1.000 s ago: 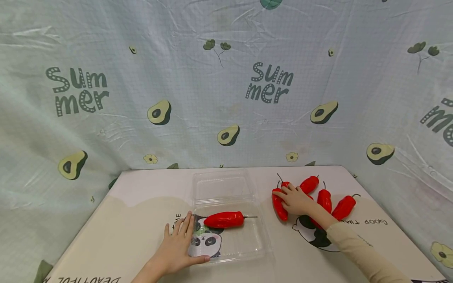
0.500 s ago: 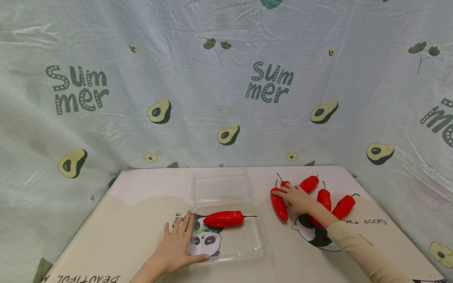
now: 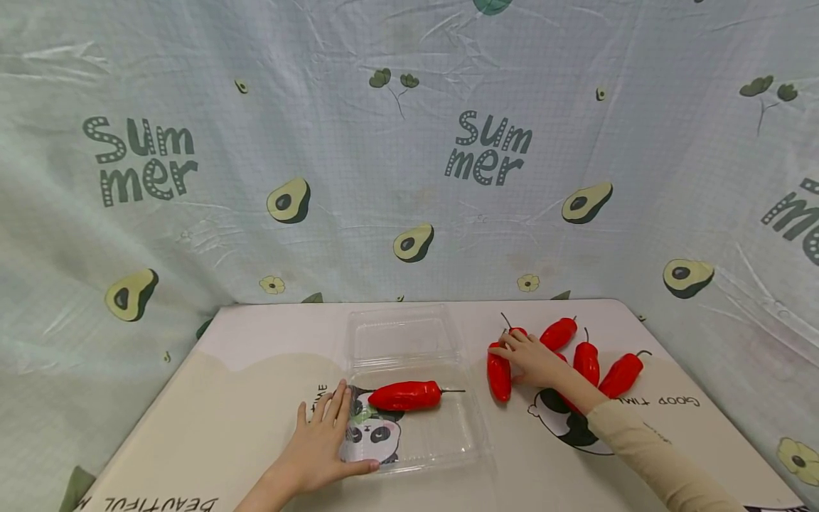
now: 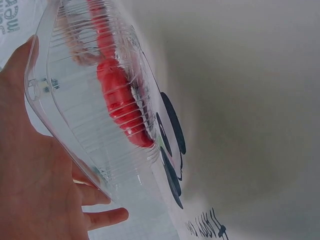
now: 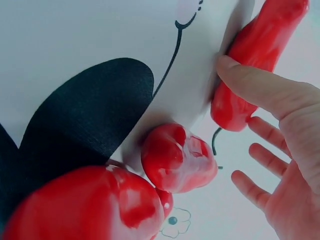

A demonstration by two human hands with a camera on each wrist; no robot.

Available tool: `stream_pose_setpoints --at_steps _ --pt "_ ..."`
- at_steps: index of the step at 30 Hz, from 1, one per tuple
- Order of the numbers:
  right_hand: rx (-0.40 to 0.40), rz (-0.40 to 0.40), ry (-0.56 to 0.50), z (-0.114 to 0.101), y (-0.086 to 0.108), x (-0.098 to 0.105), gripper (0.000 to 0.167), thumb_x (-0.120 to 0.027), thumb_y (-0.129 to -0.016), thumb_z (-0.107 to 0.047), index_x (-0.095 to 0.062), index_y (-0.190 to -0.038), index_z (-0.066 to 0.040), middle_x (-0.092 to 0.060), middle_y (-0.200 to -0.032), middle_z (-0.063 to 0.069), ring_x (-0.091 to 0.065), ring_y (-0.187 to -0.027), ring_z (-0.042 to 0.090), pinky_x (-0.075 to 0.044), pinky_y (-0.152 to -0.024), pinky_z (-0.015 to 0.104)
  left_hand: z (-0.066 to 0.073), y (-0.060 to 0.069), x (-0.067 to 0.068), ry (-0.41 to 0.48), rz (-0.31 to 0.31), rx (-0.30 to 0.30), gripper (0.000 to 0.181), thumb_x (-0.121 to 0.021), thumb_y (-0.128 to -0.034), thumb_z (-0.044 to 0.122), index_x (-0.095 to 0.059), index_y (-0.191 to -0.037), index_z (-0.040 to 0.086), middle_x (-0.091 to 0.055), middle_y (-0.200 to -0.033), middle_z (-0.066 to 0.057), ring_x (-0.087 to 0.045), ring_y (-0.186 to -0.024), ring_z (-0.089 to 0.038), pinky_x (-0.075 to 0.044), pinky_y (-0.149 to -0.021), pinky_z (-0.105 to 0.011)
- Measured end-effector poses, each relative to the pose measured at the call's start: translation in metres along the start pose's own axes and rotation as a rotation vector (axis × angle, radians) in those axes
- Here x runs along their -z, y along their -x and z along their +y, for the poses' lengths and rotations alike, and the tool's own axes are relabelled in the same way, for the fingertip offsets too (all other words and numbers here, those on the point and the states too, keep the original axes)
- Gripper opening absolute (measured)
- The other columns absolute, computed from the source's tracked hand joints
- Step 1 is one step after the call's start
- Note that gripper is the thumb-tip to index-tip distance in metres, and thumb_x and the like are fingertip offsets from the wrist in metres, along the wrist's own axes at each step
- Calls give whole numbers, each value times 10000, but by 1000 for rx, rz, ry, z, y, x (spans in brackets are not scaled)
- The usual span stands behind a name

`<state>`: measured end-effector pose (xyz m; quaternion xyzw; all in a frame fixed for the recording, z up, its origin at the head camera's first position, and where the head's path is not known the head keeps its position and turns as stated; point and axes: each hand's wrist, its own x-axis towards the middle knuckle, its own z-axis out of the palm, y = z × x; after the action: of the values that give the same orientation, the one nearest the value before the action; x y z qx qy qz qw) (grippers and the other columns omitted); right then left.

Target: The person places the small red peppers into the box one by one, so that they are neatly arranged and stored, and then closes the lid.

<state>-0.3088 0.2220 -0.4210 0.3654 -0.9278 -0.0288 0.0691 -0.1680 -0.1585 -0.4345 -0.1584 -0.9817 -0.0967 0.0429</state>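
A clear plastic box lies with its lid folded back, and one red pepper lies across its base. My left hand rests with spread, straight fingers along the box's left side; the left wrist view shows this hand against the clear wall. At the right, my right hand has its thumb and fingers around the upper part of the leftmost loose red pepper. In the right wrist view the thumb of this hand touches that pepper on one side, fingertips near its stem end.
Several other red peppers, among them one at the back, one upright and one at the right, lie around my right hand and forearm. A printed curtain hangs behind the table.
The leftmost loose pepper has turned from a slant to nearly upright in the head view and shifted slightly left, with my right hand at its top. My left hand has stayed put.
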Motion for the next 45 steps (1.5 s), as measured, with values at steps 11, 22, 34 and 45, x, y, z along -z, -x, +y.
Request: stream_pose_setpoints --at_steps 11,22,34,45 --pt "38 5 52 -1 -1 -5 650 -781 -639 -153 -507 -1224 -224 -501 -1233 111 -412 -1129 314 -423 -877 518 0 0 1 11 1 4 1136 -491 -612 788 -262 -1382 -14 -203 -1475 -167 -275 -1296 -394 -163 -959 -691" --pt "90 78 144 1 -4 -11 575 -771 -646 -104 -560 -1157 -262 -518 -1174 95 -443 -1082 301 -457 -827 468 0 -1 1 20 -12 11 1126 -499 -616 779 -261 -1384 -10 -196 -1479 -160 -262 -1302 -394 -154 -962 -693" --pt "99 92 141 3 -6 -16 572 -767 -650 -92 -559 -1166 -224 -521 -1131 70 -450 -1061 274 -453 -846 452 1 1 2 9 -2 4 1132 -483 -614 792 -272 -1377 -17 -208 -1474 -166 -276 -1294 -393 -179 -947 -698" --pt "103 84 166 3 -7 -14 520 -749 -682 -117 -570 -1158 -226 -528 -1140 81 -458 -1071 281 -455 -851 435 1 0 1 18 -5 7 1120 -503 -618 773 -276 -1375 -20 -206 -1474 -168 -268 -1296 -395 -168 -948 -703"
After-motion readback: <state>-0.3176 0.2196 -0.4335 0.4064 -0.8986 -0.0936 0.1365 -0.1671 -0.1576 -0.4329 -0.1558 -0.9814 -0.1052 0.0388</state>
